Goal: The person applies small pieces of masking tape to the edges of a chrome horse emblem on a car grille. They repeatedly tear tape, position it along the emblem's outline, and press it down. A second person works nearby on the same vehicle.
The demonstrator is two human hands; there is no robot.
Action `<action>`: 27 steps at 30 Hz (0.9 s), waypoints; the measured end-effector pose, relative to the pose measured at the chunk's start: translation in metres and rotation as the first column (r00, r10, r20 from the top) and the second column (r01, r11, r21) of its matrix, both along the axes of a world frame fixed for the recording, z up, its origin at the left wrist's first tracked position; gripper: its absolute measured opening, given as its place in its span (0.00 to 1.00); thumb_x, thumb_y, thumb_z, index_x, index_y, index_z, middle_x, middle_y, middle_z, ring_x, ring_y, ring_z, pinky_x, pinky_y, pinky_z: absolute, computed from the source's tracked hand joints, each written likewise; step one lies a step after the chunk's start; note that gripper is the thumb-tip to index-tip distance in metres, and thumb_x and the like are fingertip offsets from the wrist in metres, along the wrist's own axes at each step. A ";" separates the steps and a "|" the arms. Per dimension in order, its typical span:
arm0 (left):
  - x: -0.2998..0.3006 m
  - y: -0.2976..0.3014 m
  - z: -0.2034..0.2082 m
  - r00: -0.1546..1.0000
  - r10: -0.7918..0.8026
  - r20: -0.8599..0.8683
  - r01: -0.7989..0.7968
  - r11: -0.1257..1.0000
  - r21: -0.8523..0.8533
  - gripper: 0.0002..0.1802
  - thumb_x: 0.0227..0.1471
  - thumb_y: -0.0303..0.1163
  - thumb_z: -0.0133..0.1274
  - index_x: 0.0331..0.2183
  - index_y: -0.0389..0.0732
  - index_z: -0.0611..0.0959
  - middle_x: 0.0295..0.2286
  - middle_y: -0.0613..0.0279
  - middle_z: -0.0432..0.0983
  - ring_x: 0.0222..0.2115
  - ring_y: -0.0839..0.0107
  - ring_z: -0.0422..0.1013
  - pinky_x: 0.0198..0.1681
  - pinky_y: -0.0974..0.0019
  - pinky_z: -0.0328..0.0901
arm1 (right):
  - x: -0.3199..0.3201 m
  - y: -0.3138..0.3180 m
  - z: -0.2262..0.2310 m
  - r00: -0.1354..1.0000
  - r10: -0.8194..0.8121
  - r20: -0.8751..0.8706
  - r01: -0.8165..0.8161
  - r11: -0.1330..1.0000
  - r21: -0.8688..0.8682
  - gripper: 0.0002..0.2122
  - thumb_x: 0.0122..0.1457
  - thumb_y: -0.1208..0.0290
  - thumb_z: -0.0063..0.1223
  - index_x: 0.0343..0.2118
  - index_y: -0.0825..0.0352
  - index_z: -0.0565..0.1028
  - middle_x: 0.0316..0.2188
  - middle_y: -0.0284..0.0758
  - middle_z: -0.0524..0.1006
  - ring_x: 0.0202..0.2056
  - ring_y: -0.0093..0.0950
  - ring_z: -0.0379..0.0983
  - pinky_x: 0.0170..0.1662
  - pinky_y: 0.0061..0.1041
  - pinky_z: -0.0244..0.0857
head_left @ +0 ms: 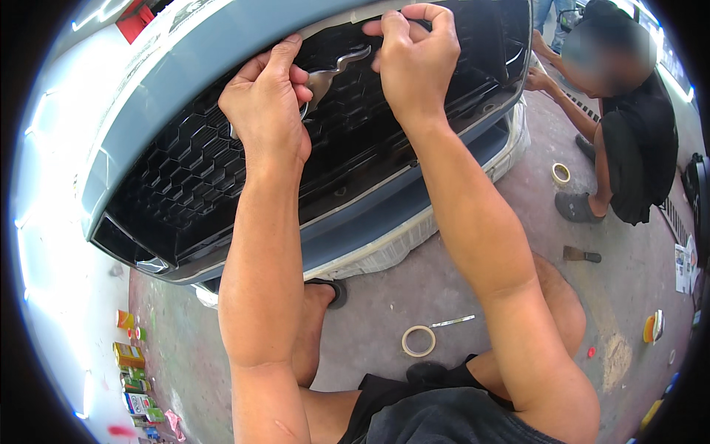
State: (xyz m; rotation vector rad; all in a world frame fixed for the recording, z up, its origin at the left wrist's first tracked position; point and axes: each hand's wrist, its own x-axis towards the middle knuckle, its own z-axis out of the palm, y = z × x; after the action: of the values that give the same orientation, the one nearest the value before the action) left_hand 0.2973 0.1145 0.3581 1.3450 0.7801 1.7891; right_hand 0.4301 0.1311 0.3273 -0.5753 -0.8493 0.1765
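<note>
A car's front end fills the upper view, with blue-grey body panels [185, 63] around a black honeycomb grille [188, 159]. A narrow strip of cream masking tape [344, 21] runs along the grille's upper edge, between my hands. My left hand [262, 100] is closed there, its thumb pressed at the strip's left part and the other fingers curled. My right hand [420, 63] pinches at the strip's right part with bent fingers; the exact grip is partly hidden. Below and between them, a silver emblem [323, 80] sits on the grille, partly covered by my left hand.
A roll of masking tape [418, 341] lies on the floor by my foot, near a thin strip [452, 321]. To the right, a person in black [640, 140] crouches at the car's side. Another tape roll [560, 174] and a scraper [581, 254] lie nearby. Several cans [129, 355] line the left wall.
</note>
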 end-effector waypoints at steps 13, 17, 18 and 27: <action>-0.004 -0.001 -0.006 0.998 -0.042 0.041 0.039 0.997 0.072 0.07 0.55 0.29 0.65 0.30 0.35 0.87 0.18 0.66 0.74 0.15 0.82 0.65 0.21 0.78 0.60 | 0.009 0.000 -0.013 0.387 -0.693 0.609 0.561 0.701 0.440 0.16 0.58 0.74 0.59 0.49 0.53 0.84 0.22 0.29 0.79 0.16 0.25 0.75 0.19 0.22 0.68; -0.005 0.001 -0.006 0.998 -0.039 0.038 0.037 0.997 0.069 0.07 0.56 0.29 0.65 0.30 0.34 0.87 0.18 0.66 0.74 0.15 0.82 0.66 0.20 0.78 0.60 | 0.013 0.003 -0.010 0.328 -0.719 0.613 0.586 0.664 0.465 0.15 0.59 0.73 0.58 0.48 0.52 0.84 0.23 0.29 0.79 0.16 0.26 0.75 0.18 0.23 0.69; -0.005 0.001 -0.007 0.998 -0.043 0.038 0.041 0.997 0.072 0.07 0.56 0.29 0.64 0.30 0.34 0.87 0.18 0.66 0.74 0.15 0.82 0.66 0.20 0.78 0.60 | 0.015 0.004 -0.009 0.310 -0.725 0.615 0.593 0.653 0.471 0.15 0.60 0.73 0.58 0.48 0.52 0.84 0.23 0.29 0.79 0.16 0.26 0.76 0.19 0.23 0.69; -0.005 0.001 -0.008 0.999 -0.038 0.028 0.035 0.995 0.091 0.08 0.57 0.29 0.64 0.31 0.33 0.86 0.18 0.65 0.74 0.15 0.83 0.66 0.20 0.78 0.60 | 0.023 -0.016 0.002 0.294 -0.701 0.650 0.606 0.662 0.441 0.12 0.56 0.79 0.53 0.41 0.61 0.83 0.22 0.36 0.74 0.20 0.37 0.76 0.22 0.33 0.70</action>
State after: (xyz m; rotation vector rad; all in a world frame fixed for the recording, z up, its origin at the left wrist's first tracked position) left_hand 0.2920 0.1159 0.3501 1.3793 0.6617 1.8302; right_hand 0.4535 0.1153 0.3298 -0.8788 -1.3936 -1.0020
